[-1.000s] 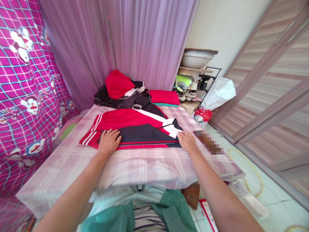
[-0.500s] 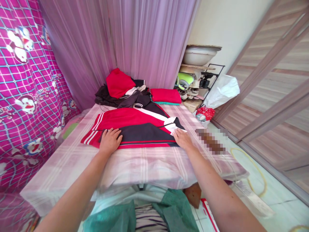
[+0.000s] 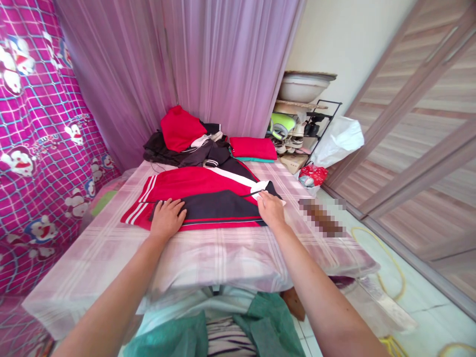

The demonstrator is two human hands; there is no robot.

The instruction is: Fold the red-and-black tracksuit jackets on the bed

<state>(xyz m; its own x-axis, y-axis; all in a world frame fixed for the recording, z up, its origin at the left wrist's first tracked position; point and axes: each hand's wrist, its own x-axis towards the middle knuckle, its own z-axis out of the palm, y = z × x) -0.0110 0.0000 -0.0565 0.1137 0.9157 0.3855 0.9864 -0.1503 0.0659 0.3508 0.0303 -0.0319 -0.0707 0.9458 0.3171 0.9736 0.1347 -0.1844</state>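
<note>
A red, navy and white jacket point(image 3: 208, 191) lies spread flat on a table covered with a pale checked cloth point(image 3: 208, 258). My left hand point(image 3: 166, 218) rests flat on the jacket's near left part, fingers spread, holding nothing. My right hand point(image 3: 271, 210) lies on the jacket's right end, by the white cuff, fingers down on the fabric; I cannot see whether they pinch it.
A heap of dark and red clothes point(image 3: 186, 141) and a folded red stack point(image 3: 253, 148) sit at the table's far end before a purple curtain. A shoe rack point(image 3: 301, 134) with a basin, a white bag point(image 3: 336, 141) and sliding wooden doors stand right. A pixelated object point(image 3: 322, 220) lies on the table's right side.
My right hand has slid left along the jacket's right end, onto the navy part by the cuff. My left hand has stayed in place.
</note>
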